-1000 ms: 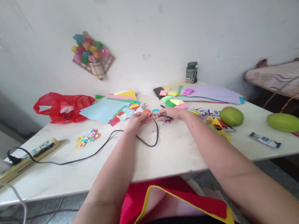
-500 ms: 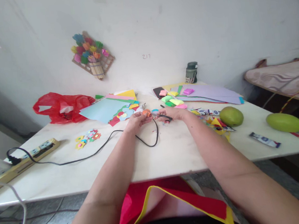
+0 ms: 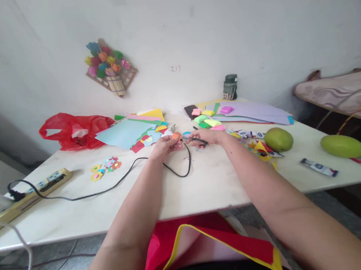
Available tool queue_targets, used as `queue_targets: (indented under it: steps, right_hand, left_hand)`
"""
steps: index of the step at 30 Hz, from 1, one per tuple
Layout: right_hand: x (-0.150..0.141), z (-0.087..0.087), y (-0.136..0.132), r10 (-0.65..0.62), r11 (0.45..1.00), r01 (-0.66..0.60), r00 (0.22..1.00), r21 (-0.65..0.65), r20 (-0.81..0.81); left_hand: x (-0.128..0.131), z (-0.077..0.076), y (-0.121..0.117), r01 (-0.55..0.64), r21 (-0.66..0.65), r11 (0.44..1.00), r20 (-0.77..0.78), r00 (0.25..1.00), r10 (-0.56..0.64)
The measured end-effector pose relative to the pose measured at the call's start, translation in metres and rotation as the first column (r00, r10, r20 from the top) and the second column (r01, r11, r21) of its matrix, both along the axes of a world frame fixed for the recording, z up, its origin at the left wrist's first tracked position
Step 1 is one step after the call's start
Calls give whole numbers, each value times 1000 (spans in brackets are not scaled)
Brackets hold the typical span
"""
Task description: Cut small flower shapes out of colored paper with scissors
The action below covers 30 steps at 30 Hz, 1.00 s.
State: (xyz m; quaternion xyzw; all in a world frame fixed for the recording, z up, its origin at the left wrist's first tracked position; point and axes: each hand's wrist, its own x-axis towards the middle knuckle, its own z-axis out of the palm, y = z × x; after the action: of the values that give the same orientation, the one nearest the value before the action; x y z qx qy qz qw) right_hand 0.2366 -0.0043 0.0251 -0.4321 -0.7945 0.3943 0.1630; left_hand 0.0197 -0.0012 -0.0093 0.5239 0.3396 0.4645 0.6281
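My left hand [image 3: 166, 146] pinches a small piece of orange paper [image 3: 176, 136] above the middle of the table. Wrapped round the dark handles of a pair of scissors [image 3: 200, 141] is my right hand [image 3: 211, 136]. The blades point left and meet the paper's edge; whether they are apart is too small to tell. A black cable [image 3: 188, 168] loops on the table just below both hands. Behind my left hand lie cut paper shapes [image 3: 147, 139] in red, green and blue. Finished-looking paper flowers [image 3: 106, 167] rest farther left.
A power strip [image 3: 41, 190] lies at the left, below a red plastic bag [image 3: 77, 131]. Coloured paper sheets [image 3: 258, 111], soft clay packets [image 3: 211, 122] and a bottle [image 3: 230, 87] stand at the back right. Two green fruits [image 3: 278, 139] and a tube [image 3: 319, 167] sit at the right.
Both hands stay almost in the same place. The orange paper has turned slightly between my left fingers and shows less of its face; the scissors have barely moved.
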Motion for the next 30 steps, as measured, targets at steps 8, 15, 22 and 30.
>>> queue_targets:
  steps: [8, 15, 22, 30]
  right_hand:
    - [-2, 3, -3, -13, 1000, 14, 1000, -26, 12]
    - [-1, 2, -2, 4, 1000, -4, 1000, -12, 14]
    - [1, -1, 0, 9, 1000, -10, 1000, -23, -9]
    - [1, -1, 1, 28, 999, -29, 1000, -24, -3]
  left_hand:
    - [-1, -1, 1, 17, -35, 999, -9, 1000, -18]
    - [-1, 0, 0, 54, -66, 996, -23, 998, -56]
    - [-3, -1, 1, 90, -67, 994, 9, 996, -89]
    - [-4, -1, 1, 105, -59, 993, 3, 994, -105]
